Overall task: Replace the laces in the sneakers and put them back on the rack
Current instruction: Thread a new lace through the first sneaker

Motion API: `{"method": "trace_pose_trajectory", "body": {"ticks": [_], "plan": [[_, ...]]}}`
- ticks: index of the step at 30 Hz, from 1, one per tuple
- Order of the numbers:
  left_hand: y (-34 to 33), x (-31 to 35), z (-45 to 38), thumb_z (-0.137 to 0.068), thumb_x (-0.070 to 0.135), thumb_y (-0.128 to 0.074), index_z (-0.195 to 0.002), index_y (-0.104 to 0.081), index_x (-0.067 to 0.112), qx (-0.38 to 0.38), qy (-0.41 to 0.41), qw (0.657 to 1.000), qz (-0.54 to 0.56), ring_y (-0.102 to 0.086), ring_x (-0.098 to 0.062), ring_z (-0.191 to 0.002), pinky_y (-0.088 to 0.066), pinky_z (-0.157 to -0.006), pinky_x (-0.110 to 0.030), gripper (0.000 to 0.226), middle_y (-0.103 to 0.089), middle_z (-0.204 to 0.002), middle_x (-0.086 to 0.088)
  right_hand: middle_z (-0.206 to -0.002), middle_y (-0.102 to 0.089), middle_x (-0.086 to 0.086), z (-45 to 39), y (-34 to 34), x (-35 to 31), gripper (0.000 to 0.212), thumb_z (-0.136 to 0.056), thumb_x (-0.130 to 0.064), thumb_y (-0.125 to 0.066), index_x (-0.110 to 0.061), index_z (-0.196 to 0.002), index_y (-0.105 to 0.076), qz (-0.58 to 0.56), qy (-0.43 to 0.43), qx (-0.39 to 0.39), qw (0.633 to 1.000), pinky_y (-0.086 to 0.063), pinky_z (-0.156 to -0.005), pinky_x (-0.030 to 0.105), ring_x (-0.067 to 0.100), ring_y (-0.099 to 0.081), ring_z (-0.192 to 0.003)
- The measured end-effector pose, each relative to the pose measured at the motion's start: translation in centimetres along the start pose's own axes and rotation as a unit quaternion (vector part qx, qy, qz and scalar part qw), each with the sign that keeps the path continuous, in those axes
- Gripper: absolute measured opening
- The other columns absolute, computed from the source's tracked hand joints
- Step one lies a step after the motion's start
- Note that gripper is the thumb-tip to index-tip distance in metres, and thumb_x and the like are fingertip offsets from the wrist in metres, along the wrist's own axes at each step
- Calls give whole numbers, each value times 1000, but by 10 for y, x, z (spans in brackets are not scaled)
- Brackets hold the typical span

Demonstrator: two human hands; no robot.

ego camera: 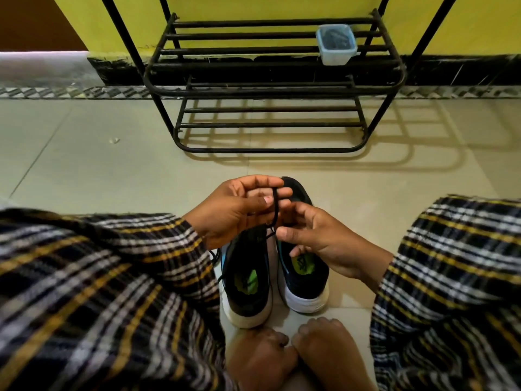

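Two black sneakers with white soles and green insoles stand side by side on the floor in front of me, the left sneaker [246, 286] and the right sneaker [306, 275], heels toward me. My left hand [236, 210] pinches a black lace [275, 210] between thumb and fingers, lifted above the left sneaker. My right hand [318, 238] hovers over the right sneaker's opening, fingers loosely curled, its thumb and fingertips close to the lower part of the lace. The lace runs down into the left sneaker.
A black metal shoe rack [270, 88] stands against the yellow wall ahead, with a pale plastic box [337, 45] holding dark laces on its upper shelf. My bare feet [293, 354] lie just behind the sneakers. Checked sleeves frame both sides.
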State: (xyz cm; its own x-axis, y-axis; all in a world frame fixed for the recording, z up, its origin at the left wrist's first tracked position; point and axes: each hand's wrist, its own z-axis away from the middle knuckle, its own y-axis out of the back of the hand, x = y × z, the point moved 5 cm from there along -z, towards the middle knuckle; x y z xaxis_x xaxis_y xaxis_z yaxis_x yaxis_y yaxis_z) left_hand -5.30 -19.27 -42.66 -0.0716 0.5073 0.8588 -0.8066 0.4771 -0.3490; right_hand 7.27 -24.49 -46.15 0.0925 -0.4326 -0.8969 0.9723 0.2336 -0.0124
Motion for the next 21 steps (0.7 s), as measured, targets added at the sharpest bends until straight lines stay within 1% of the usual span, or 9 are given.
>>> {"method": "trace_pose_trajectory", "body": {"ticks": [3, 5, 6, 9, 11, 14, 16, 18, 21], "plan": [[-3, 3, -2, -89, -6, -50, -101, -62, 11, 18, -33, 998, -48, -70, -14, -89, -56, -76, -22, 24, -73, -96, -4, -108, -63, 18, 0, -2, 6, 26, -88, -13, -62, -1, -111, -61, 29, -5, 7, 1000, -46, -64, 25, 22, -58, -94], [-3, 5, -3, -88, -5, -52, -99, -62, 11, 32, -53, 996, -67, -70, -15, -88, -57, -73, -22, 22, -74, -93, -4, -93, -58, 19, 2, -2, 8, 9, -89, -13, -60, -6, -91, -64, 32, 10, 12, 999, -44, -64, 26, 22, -52, -84], [-2, 5, -3, -88, -5, -53, -98, -62, 11, 39, -62, 994, -77, -70, -15, -88, -56, -72, -22, 21, -74, -92, -4, -92, -58, 18, 4, -1, 8, 7, -90, -13, -59, -8, -89, -64, 32, 17, 10, 999, -43, -65, 27, 22, -51, -84], [-3, 5, -4, -86, -1, -58, -98, -63, 10, 54, -84, 987, -125, -69, -14, -89, -57, -75, -23, 17, -73, -93, -5, -113, -63, 14, 5, 1, 9, 24, -95, -14, -51, -4, -115, -59, 3, 15, 10, 1000, -43, -65, 26, 14, -57, -90], [-6, 5, -4, -86, 0, -60, -97, -63, 9, 59, -94, 983, -144, -68, -13, -88, -56, -76, -24, 15, -73, -93, -7, -117, -63, 15, 5, -3, 13, 34, -101, -22, -36, -4, -125, -52, -89, -23, -3, 996, -41, -65, 28, 17, -58, -92], [-8, 6, -5, -90, 0, -55, -99, -62, 10, 64, -98, 983, -142, -68, -11, -89, -56, -75, -21, 16, -72, -93, -4, -90, -65, 11, 8, -9, 17, 47, -100, -39, -22, -9, -113, -56, -196, -88, -66, 974, -40, -67, 33, 22, -59, -81], [-5, 8, -4, -92, -2, -52, -101, -62, 13, 84, -101, 981, -142, -67, -10, -93, -56, -77, -21, 20, -72, -94, -2, -71, -57, 6, 12, -6, 21, 45, -98, -39, -26, -8, -100, -59, -211, -95, -74, 970, -40, -65, 32, 21, -55, -69], [4, 8, -3, -92, -4, -50, -103, -62, 15, 121, -104, 975, -157, -66, -11, -95, -55, -81, -24, 24, -70, -97, -2, -60, -49, 3, 15, 1, 22, 32, -93, -30, -38, -4, -89, -57, -217, -81, -47, 972, -41, -59, 28, 19, -49, -58], [18, 4, -3, -92, -3, -51, -103, -62, 17, 164, -97, 956, -221, -66, -15, -99, -54, -86, -29, 26, -70, -102, -5, -57, -42, 3, 12, 22, 22, 23, -96, -16, -40, -3, -83, -54, -216, -61, 35, 974, -37, -49, 25, 15, -41, -49]]}}
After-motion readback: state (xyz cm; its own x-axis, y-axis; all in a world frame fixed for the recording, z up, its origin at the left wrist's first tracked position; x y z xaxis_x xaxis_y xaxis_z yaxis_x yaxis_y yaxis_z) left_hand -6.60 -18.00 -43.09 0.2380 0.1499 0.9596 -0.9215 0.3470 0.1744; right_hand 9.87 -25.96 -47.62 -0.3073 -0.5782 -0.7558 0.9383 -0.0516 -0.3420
